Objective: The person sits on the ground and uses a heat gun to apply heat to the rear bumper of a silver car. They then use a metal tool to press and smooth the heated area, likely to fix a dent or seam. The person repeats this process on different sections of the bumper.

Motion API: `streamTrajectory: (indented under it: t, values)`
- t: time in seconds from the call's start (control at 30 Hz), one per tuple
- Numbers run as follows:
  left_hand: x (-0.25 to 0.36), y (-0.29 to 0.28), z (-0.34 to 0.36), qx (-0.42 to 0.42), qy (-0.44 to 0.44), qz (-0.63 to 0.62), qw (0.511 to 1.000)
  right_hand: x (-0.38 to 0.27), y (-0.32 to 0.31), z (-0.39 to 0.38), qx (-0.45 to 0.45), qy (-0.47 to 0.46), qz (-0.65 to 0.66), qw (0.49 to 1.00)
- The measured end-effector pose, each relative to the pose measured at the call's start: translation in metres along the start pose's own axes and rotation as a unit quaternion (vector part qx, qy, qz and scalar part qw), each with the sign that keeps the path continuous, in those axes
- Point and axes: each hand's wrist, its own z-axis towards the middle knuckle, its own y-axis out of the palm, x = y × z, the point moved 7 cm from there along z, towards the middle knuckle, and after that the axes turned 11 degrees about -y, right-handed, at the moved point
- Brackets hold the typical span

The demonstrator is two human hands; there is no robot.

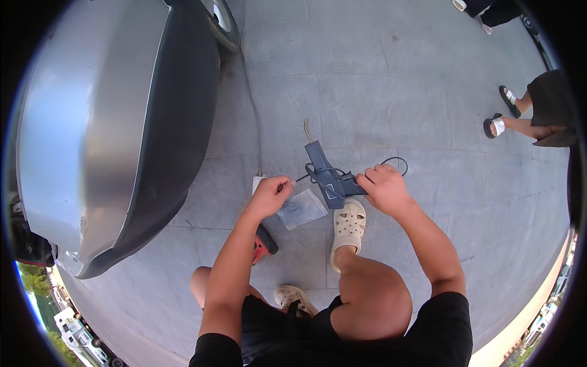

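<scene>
Far left: curved silver car body point(92, 122) with dark bumper edge point(183, 140), bulging toward the middle, one wheel point(223, 21) at the top. Narrow strip of grey paving point(367, 79) between bumper edge and the crouched figure; a thin crack or cord running down the slabs from the wheel.

Just right of the bumper: red-and-black tool point(264, 243) lying on the ground, partly hidden beneath the left forearm. Above it, left hand point(269, 196), fingers curled shut, pinching something small at the fingertips, too small to tell what; hovering over a clear plastic bag point(301, 209) with dark contents, flat on the paving, a white slip point(257, 181) peeking out beside the hand.

Centre: blue-grey gun-shaped tool point(327, 174), nozzle pointing up and away, thin black cord point(391, 162) looping around and past it. Directly below, cream perforated clog point(348, 227) on the raised-knee foot; second clog point(293, 298) nearer the body.

Right of centre: right hand point(384, 186) clenched around the handle end of the gun-shaped tool, tool held just above the ground ahead of the clog.

Further right: wide open paving, slab joints bending toward the rim. At the right edge, another person's sandalled feet point(501, 113) and dark skirt hem, well apart from the hands.
</scene>
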Motion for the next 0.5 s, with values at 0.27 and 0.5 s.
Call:
streamTrajectory:
  t: [0.27,0.5]
  values:
    - [0.013,0.088,-0.027,-0.168,-0.185,-0.705,0.663,-0.029,-0.051,0.020,0.018,0.003,0.046,0.999]
    - [0.017,0.042,-0.007,-0.039,0.010,-0.722,0.691,-0.038,-0.052,0.009,-0.081,0.053,0.072,0.993]
